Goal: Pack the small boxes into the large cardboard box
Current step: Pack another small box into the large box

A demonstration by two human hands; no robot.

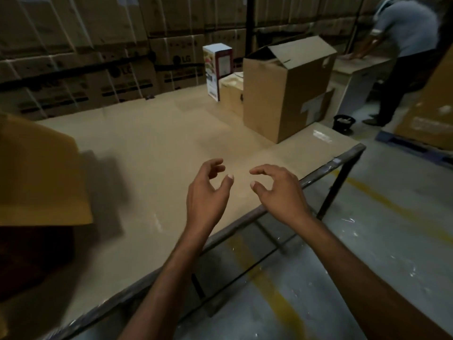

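- "LG" brand mark: on a stacked carton (182, 60), behind and left of the large cardboard box (274, 99).
- Second "LG" mark: on the neighbouring carton (123, 69), further left.
- Print on the white small box (215, 69), just left of the large cardboard box: illegible.

Left hand (208, 190) and right hand (279, 190) empty above table (152, 153), large cardboard box (286, 94) beyond

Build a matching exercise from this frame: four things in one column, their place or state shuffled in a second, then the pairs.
1. tall white printed box
2. large brown cardboard box
3. small black bucket
4. left hand

A. on the grey floor
B. empty, fingers loosely curled
C. top flaps open
D. standing on its narrow end

Pairs: 1-D, 2-C, 3-A, 4-B
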